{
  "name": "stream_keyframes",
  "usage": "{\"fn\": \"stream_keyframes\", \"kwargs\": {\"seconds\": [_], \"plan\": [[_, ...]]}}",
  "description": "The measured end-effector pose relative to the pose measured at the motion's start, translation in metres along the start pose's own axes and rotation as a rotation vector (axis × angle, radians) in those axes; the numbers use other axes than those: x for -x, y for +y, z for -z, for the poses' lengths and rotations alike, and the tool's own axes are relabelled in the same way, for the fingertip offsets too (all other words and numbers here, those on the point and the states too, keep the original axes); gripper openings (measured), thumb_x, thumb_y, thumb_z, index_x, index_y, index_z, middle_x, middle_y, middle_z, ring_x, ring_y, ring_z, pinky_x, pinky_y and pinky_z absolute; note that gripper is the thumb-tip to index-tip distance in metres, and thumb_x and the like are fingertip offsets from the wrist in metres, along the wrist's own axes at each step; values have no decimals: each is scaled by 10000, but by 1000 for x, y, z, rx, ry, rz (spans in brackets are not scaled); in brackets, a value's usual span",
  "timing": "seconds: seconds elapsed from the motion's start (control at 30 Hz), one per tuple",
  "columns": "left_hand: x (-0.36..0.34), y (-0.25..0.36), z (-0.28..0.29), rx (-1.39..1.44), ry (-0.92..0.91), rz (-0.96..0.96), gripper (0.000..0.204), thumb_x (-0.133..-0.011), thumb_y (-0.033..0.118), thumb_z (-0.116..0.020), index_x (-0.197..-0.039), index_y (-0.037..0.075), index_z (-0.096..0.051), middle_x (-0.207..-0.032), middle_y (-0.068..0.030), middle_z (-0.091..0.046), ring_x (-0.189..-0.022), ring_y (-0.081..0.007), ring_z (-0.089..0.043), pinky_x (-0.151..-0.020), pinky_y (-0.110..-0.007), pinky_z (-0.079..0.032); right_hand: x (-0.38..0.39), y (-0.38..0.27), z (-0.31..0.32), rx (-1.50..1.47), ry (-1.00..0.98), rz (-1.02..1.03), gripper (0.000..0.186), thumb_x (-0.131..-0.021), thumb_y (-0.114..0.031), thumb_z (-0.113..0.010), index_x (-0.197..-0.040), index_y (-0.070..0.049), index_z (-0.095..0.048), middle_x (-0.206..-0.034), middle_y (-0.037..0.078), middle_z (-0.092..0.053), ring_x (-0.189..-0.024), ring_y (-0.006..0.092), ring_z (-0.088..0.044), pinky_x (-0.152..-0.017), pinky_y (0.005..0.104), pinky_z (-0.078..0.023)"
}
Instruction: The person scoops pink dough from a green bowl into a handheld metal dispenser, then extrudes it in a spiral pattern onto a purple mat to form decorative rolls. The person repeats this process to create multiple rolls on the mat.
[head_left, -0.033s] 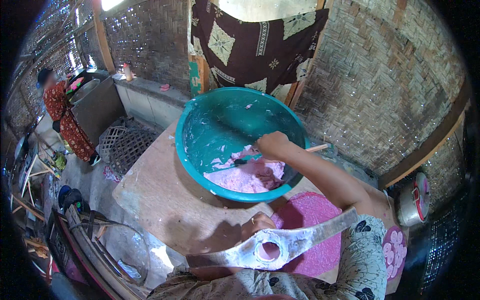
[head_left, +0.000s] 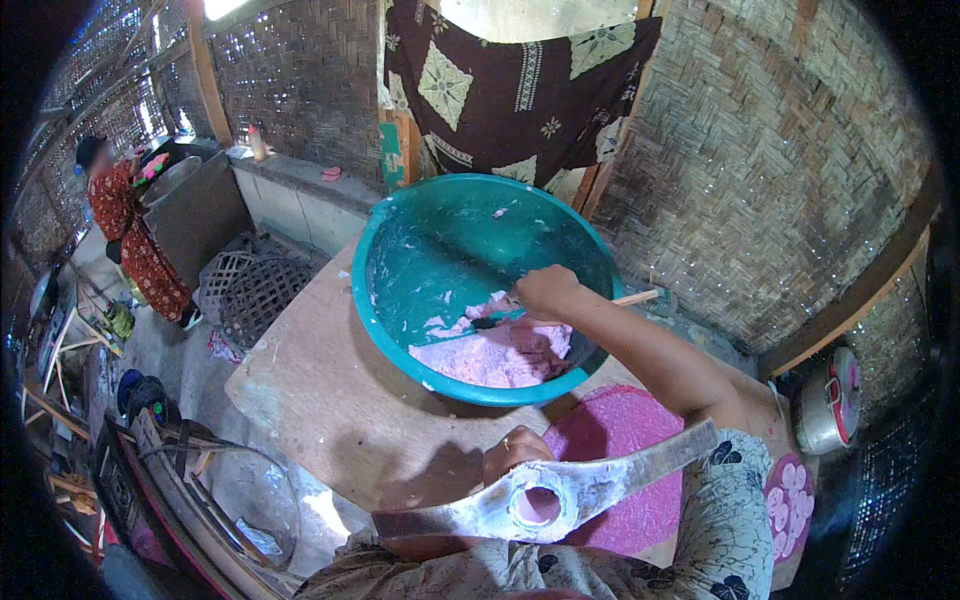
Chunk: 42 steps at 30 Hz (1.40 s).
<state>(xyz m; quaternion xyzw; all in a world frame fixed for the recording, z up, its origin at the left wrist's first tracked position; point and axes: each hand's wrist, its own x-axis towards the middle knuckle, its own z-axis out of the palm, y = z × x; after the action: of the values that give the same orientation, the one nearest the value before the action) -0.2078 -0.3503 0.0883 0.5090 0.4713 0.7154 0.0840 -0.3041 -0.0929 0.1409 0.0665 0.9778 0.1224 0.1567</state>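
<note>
A large teal basin [head_left: 590, 383] stands on the wooden table, with a mass of pink dough [head_left: 480, 360] low in it and smears up its wall. My right hand [head_left: 548, 292] is closed over the dough, apparently around a wooden-handled tool [head_left: 636, 297] with a dark end; my forearm covers part of the handle. Close to my body, my left hand [head_left: 518, 452] is closed against a whitened wooden two-armed press [head_left: 590, 495] with a round hole. Pink shows inside the hole. The press hides part of that hand. A pink round mat [head_left: 630, 440] lies below the press.
A pink plate of pale coiled pieces [head_left: 792, 495] sits at the right table edge, near a metal pot [head_left: 820, 415]. Wooden frames [head_left: 190, 480] stand at lower left. Beyond the table are woven baskets [head_left: 260, 290] and another person [head_left: 135, 225] at a raised basin. Woven walls enclose the room.
</note>
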Motion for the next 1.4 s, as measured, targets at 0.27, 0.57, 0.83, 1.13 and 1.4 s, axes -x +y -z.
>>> {"fn": "stream_keyframes", "kwargs": {"seconds": [0.27, 0.57, 0.83, 1.13, 1.4], "plan": [[-8, -11, 6, -30, 26, 42, 294, -702, 105, -758, -907, 63, -551, -812, -64, -551, -762, -213, -558, -690, -340, -455, -17, -15, 5, -188, -53, 118, 244, -804, -172, -552, -969, -56, -691, -1025, 152, -675, -939, 339, -658, -758, 432, -536], [-11, -12, 6, -55, 37, 57, 295, -707, 97, -753, -922, 55, -556, -820, -67, -561, -763, -211, -563, -691, -338, -460, -30, -37, -7, 71, 214, 238, 223, -796, -128, -547, -966, -109, -690, -951, 148, -688, -820, 287, -688, -681, 402, -544], [-12, -10, 4, -72, 43, 59, 296, -712, 91, -749, -936, 47, -561, -826, -70, -569, -763, -208, -567, -692, -336, -465, -23, -46, -2, 187, 294, 229, 146, -783, -132, -575, -816, -114, -716, -832, 102, -704, -773, 258, -696, -636, 373, -535], [-13, -8, 0, -72, 45, 60, 297, -717, 83, -744, -952, 39, -566, -833, -73, -579, -764, -205, -571, -694, -335, -470, -26, -44, -8, 226, 274, 271, 204, -813, -126, -550, -948, -114, -702, -884, 109, -702, -793, 258, -694, -648, 372, -537], [-13, -11, 3, -68, 60, 53, 300, -722, 77, -740, -965, 32, -571, -839, -75, -587, -765, -203, -575, -695, -333, -475, 7, 8, 54, 74, -85, -28, 264, -821, -282, -586, -979, -115, -716, -1008, 132, -691, -944, 286, -671, -754, 407, -537]]}}
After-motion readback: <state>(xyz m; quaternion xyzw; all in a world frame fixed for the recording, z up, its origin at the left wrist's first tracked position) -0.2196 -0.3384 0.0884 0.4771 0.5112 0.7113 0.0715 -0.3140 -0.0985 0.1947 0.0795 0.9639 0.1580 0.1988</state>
